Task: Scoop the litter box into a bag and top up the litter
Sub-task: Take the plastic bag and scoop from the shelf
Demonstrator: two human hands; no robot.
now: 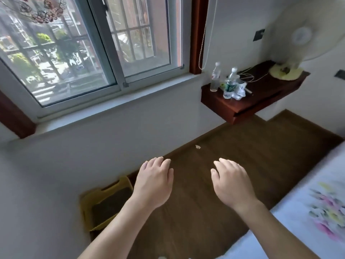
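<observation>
A yellow litter box (87, 206) with dark litter inside sits on the wooden floor against the white wall, at lower left. My left forearm crosses over its right corner. My left hand (154, 181) hovers palm down above the floor, just right of the box, fingers relaxed and holding nothing. My right hand (230, 182) hovers beside it, further right, also palm down and empty. No scoop or bag shows in view.
A wooden wall shelf (233, 107) at upper right carries two water bottles (229, 85), a glass, cables and a fan (298, 40). A bed with a floral white sheet (308, 212) fills the lower right. A small white scrap (197, 146) lies on the brown floor. A window spans the upper left.
</observation>
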